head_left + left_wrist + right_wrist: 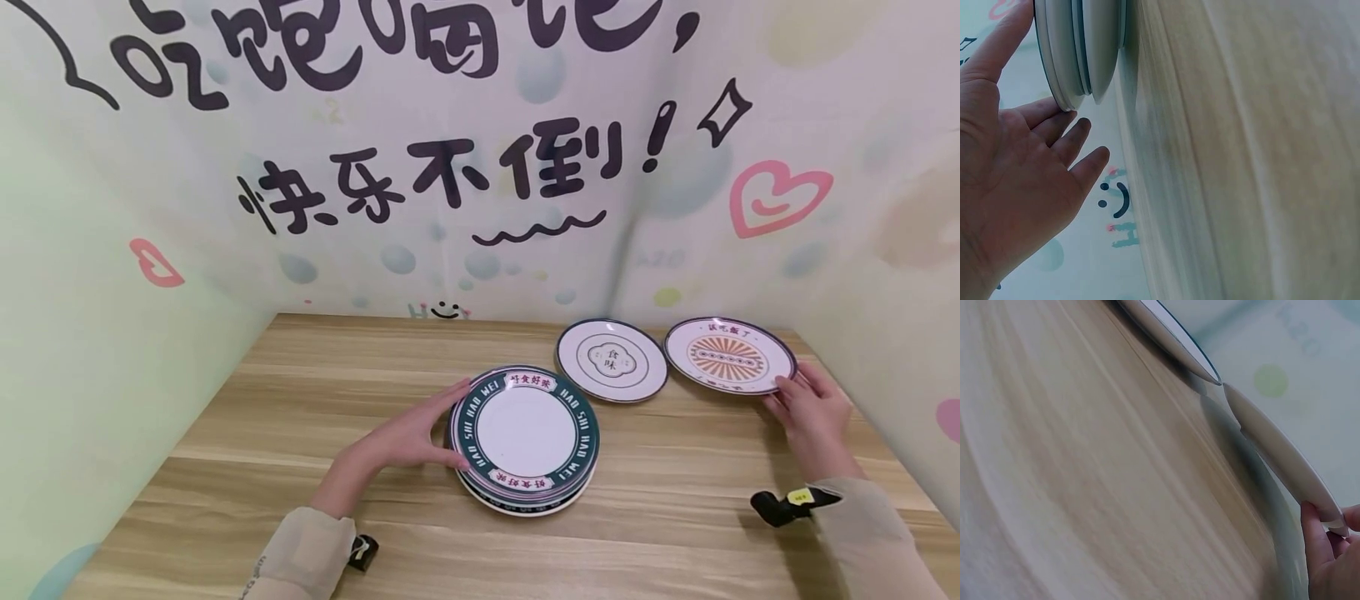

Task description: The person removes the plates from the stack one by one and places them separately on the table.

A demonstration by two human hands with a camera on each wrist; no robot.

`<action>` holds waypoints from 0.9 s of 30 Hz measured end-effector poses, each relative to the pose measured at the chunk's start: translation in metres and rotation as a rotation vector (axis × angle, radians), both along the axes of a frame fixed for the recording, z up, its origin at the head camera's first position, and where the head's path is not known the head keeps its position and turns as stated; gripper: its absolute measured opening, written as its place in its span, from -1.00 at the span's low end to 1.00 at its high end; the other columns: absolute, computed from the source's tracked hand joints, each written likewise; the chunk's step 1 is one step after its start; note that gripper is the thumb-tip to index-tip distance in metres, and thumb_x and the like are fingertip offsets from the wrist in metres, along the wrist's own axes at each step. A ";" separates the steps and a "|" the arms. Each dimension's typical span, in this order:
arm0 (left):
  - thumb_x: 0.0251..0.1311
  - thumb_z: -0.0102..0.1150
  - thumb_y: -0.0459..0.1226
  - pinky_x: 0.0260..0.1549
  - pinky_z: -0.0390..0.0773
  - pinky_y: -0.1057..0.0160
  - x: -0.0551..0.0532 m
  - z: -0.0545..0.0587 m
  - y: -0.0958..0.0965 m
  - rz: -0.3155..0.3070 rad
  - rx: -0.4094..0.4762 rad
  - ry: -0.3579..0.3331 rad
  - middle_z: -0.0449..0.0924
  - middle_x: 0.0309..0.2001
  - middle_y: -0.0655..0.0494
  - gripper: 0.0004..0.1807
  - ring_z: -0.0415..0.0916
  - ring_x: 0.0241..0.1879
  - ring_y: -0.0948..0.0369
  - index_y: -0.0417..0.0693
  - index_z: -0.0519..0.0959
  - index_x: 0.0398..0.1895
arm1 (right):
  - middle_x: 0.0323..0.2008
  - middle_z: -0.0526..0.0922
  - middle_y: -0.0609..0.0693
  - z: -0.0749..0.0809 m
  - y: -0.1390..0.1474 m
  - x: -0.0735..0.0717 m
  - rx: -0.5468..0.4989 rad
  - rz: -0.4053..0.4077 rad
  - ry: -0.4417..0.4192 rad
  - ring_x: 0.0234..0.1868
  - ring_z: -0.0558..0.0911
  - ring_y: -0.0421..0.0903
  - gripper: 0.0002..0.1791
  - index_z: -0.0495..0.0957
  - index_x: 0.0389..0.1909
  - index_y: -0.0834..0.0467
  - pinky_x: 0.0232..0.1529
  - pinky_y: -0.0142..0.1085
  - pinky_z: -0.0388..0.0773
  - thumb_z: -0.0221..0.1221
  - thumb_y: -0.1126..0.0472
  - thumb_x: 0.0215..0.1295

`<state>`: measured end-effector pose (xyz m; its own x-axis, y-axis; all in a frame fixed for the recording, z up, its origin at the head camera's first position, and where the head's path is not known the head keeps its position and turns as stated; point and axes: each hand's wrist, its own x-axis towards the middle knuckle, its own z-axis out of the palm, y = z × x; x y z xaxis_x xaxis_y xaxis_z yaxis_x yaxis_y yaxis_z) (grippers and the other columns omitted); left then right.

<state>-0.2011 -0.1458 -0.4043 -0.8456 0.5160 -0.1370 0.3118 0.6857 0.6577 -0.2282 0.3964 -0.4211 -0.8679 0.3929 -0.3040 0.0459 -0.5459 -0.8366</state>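
Note:
A stack of plates stands on the wooden table, topped by a white plate with a green lettered rim. My left hand touches the stack's left edge, thumb and fingers spread along it; in the left wrist view the palm shows with its other fingers extended. Far right, my right hand pinches the near right rim of a white plate with an orange sunburst. In the right wrist view this plate is tilted, its held edge raised above the table.
Left of the sunburst plate, at the back, lies a white plate with a dark rim and a small central emblem. The wooden table ends at a printed back wall, with pale side walls left and right.

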 end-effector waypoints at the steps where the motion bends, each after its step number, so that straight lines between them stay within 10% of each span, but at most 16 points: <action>1: -0.08 0.50 0.17 0.51 0.12 -0.16 0.000 0.000 0.000 0.000 -0.002 0.002 -0.10 0.63 0.19 0.20 -0.09 0.60 -0.01 0.20 0.02 0.60 | -0.46 0.70 -0.28 -0.001 0.000 0.000 0.004 -0.002 -0.011 -0.47 0.70 -0.27 -0.34 0.31 0.34 -0.07 -0.49 -0.39 0.71 0.13 0.52 0.32; 11: -0.08 0.49 0.18 0.51 0.12 -0.18 -0.001 -0.002 0.000 0.007 -0.001 -0.009 -0.12 0.63 0.21 0.20 -0.11 0.61 -0.01 0.25 0.01 0.60 | -0.48 0.63 -0.35 -0.004 0.004 -0.003 0.028 0.001 -0.090 -0.47 0.64 -0.36 -0.14 0.01 0.57 -0.07 -0.49 -0.45 0.68 0.06 0.51 0.35; 20: -0.09 0.50 0.18 0.50 0.12 -0.18 0.000 0.001 0.000 0.008 0.006 -0.001 -0.11 0.63 0.20 0.20 -0.10 0.60 -0.02 0.23 0.02 0.60 | 0.56 0.05 -0.11 0.006 0.011 -0.004 0.325 0.103 -0.288 -0.41 0.44 -0.60 -0.14 -0.18 0.60 0.07 -0.35 -0.71 0.55 0.08 0.26 0.43; 27: -0.08 0.49 0.17 0.50 0.11 -0.19 0.000 -0.001 -0.001 -0.003 0.004 0.010 -0.11 0.63 0.17 0.20 -0.10 0.60 -0.03 0.19 0.02 0.60 | 0.34 0.31 -0.08 0.010 0.014 0.003 0.412 0.149 -0.288 -0.43 0.49 -0.56 -0.08 -0.24 0.60 0.12 -0.34 -0.64 0.58 0.12 0.23 0.41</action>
